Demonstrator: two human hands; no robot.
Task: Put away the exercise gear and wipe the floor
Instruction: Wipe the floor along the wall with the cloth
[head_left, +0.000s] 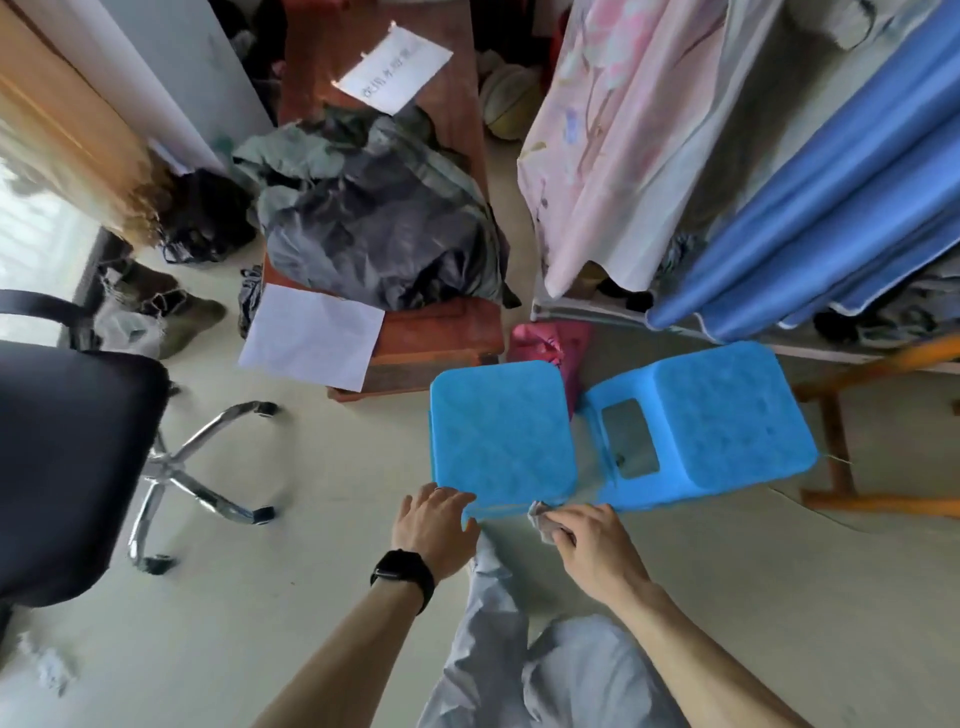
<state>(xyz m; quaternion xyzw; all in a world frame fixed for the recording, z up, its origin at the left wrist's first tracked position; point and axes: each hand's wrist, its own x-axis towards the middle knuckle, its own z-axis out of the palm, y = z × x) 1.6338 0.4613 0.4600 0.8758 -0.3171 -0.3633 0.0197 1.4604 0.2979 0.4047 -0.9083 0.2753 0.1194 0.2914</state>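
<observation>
Left hand: left hand (435, 525), fingers spread, resting on the near edge of the left blue plastic stool (501, 441); a black wristband (404, 571) sits on the wrist.
Right hand: right hand (592, 545), fingers pinched around a small crumpled grey cloth (543, 519), held at the near edge between the two stools.
Cloth position: touching or just beside the lower rim of the left stool; which, cannot be told.
Second stool: blue plastic stool (727, 415), just right of the first, lying tilted so a side panel with a rectangular cut-out faces the camera.
Floor: pale floor (322, 519), bare around the hands; a scrap of crumpled tissue (49, 670) lies at the lower left.
Legs: grey trousers (545, 665) below the hands.
Behind the stools: a pink item (550, 343) on the floor, partly hidden.
Low table: reddish wooden table (436, 332) carrying a heap of dark clothes (374, 218) and two white paper sheets (311, 343).
Left side: black office chair (67, 457) with a chrome star base.
Right side: blue curtain (831, 197) and pink floral fabric (623, 130) hanging over a wooden frame (841, 447).
Far back: a ball (509, 104) on the floor beyond the table.
</observation>
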